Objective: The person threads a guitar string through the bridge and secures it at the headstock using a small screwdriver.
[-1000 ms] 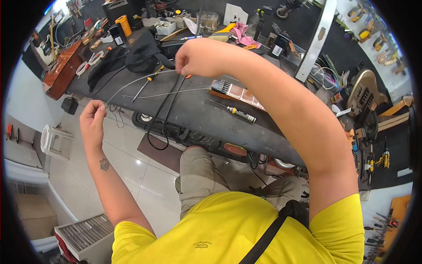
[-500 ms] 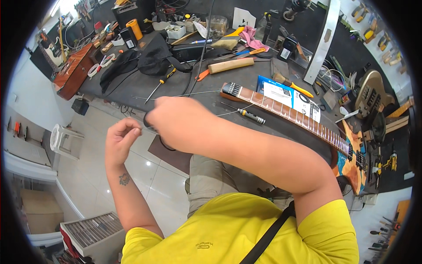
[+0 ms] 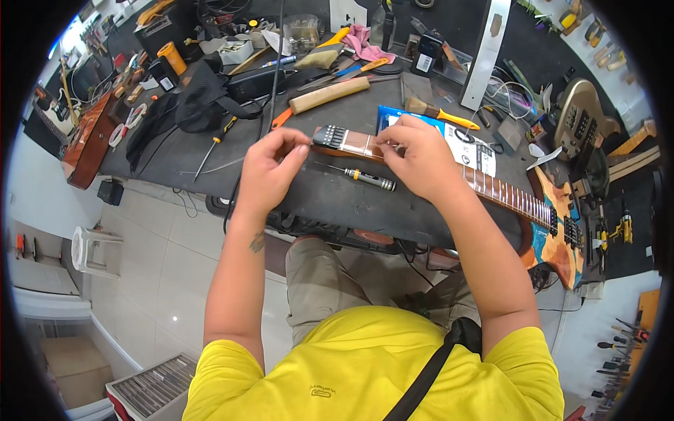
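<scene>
An electric guitar lies across the bench, its headstock (image 3: pixel 328 137) to the left and its blue-and-wood body (image 3: pixel 554 245) at the right. Beside the headstock's tip, my left hand (image 3: pixel 270 172) is closed, thumb and fingertips together. A thin guitar string (image 3: pixel 217 168) trails leftward from near this hand, apparently pinched in it. Over the first frets of the neck (image 3: pixel 505 196), my right hand (image 3: pixel 421 160) is closed in a pinch; whatever its fingertips hold is too small to make out. A small screwdriver (image 3: pixel 368 178) with a silver-and-black handle lies just in front of the neck.
A blue packet (image 3: pixel 390 112) with a white sheet lies behind the neck. Behind the headstock are a wooden block (image 3: pixel 330 94) and a yellow-handled brush (image 3: pixel 449 116). A long-shafted screwdriver (image 3: pixel 215 146) lies left, near black cloth (image 3: pixel 200 98). A metal bar (image 3: pixel 486 56) stands upright farther back.
My right hand has moved from the left, beyond the headstock, rightward to the first frets. My left hand has risen from below the bench edge to the headstock tip. The view has shifted slightly.
</scene>
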The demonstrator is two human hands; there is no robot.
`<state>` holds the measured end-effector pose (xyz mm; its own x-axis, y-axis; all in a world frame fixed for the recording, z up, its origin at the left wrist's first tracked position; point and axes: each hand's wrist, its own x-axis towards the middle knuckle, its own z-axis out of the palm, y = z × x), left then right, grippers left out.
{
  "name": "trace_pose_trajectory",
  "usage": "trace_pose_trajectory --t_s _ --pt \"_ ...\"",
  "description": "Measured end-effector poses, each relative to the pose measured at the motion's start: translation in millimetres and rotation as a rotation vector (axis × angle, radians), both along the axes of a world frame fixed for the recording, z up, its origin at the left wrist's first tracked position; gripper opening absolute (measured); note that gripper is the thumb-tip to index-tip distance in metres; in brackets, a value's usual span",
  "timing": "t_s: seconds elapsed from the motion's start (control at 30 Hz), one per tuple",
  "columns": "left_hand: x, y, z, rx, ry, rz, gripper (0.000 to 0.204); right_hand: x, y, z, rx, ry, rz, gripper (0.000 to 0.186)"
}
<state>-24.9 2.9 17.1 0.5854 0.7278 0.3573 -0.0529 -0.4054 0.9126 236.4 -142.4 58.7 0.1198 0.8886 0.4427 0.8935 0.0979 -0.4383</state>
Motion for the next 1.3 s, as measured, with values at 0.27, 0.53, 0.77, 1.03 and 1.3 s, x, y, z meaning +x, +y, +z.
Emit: trace_pose_trajectory --t_s 0.27,0.53,0.77,1.03,1.3 --pt "23.0 5.6 -31.7 0.122 -0.136 0.260 0.010 -9.3 -1.8 -12.4 0.139 0.252 -0.023 0.010" --pt "29.7 11.9 -13.1 0.488 0.242 0.151 0.050 -11.9 -4.7 -19.7 0.089 0.301 -0.073 0.010" --pt "33.7 8.8 -4.0 0.354 0.352 0.010 0.059 -16.7 -0.6 -21.8 0.110 0.302 -0.072 0.011" --pt "27.7 8.9 -7.9 0.171 0.248 0.008 0.065 -25.4 -2.5 -19.6 0.095 0.167 -0.040 0.014" --pt "27.0 10.9 -12.2 0.210 0.215 0.034 0.061 -26.9 -5.3 -21.0 0.062 0.117 0.003 0.029"
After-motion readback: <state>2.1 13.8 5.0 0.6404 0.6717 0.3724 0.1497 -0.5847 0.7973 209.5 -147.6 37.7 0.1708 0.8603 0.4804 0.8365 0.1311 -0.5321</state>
